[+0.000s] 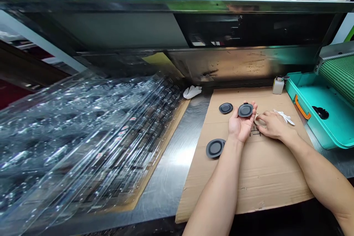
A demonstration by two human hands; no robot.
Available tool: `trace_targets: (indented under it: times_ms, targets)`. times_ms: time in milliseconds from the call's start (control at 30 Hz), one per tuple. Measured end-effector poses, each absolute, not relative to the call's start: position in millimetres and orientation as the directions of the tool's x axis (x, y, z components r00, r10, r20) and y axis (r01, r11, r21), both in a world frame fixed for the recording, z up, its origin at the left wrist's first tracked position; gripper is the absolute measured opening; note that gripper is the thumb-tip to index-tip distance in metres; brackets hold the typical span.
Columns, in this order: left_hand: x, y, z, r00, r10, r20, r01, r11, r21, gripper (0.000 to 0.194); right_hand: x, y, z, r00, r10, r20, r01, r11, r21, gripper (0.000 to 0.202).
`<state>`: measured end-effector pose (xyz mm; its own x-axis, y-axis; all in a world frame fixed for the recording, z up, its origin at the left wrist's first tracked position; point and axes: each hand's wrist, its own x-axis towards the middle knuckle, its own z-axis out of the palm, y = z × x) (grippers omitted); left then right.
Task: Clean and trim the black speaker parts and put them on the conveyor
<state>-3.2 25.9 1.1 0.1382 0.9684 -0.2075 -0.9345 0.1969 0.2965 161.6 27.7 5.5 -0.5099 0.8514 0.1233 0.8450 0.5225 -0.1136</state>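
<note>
My left hand (pixel 241 123) is turned palm up, its fingers curled around a dark grey oval cap-like part (pixel 245 110) with a raised rim and a small tab at the top. Close beside it, my right hand (pixel 270 125) is palm down just above the cardboard sheet (pixel 265 177), fingers bent and drawn together. A pale bit shows at its fingertips, too unclear to name. Behind that hand lies a crumpled white cloth or tissue (pixel 287 118). Two similar dark oval parts rest on the cardboard: one at the back (pixel 226 108), another beside my left forearm (pixel 215 148), partly covered by it.
On the left, a tall stack of clear plastic trays (pixel 91 143) holds dark parts. A teal bin (pixel 332 132) with an orange handle stands at right, a black part (pixel 320 112) inside. Behind are a small white bottle (pixel 278 85), white tissue (pixel 191 92) and a metal shelf (pixel 177 5).
</note>
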Motion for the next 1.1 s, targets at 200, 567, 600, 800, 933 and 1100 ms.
trace_targets:
  times_ms: [200, 567, 600, 800, 933, 1100]
  targets:
    - [-1.9, 27.4, 0.7, 0.09, 0.975, -0.205, -0.916, 0.162, 0.367, 0.039, 164.4, 31.7, 2.9, -0.394, 0.913, 0.102, 0.911, 0.403, -0.086, 0.031]
    - [31.4, 1.8, 8.7, -0.335, 0.942, 0.034, -0.661, -0.261, 0.703, 0.069, 164.9, 32.0, 2.8, -0.365, 0.923, 0.121, 0.915, 0.38, -0.139, 0.031]
    - [32.3, -0.1, 10.2, -0.327, 0.945, 0.028, -0.665, -0.251, 0.704, 0.07, 164.8, 32.7, 1.6, -0.358, 0.925, 0.124, 0.916, 0.374, -0.147, 0.031]
    - [30.8, -0.4, 13.0, -0.334, 0.941, 0.053, -0.601, -0.255, 0.758, 0.064, 167.0, 37.9, -4.6, -0.38, 0.917, 0.12, 0.903, 0.396, -0.165, 0.03]
    - [31.9, -0.7, 13.4, -0.326, 0.938, 0.115, -0.567, -0.292, 0.77, 0.068, 173.1, 39.2, 1.7, -0.405, 0.905, 0.131, 0.888, 0.424, -0.181, 0.03]
    - [32.1, -1.1, 15.3, -0.344, 0.931, 0.123, -0.563, -0.309, 0.766, 0.074, 189.0, 39.6, 16.2, -0.176, 0.938, 0.298, 0.963, 0.227, -0.147, 0.041]
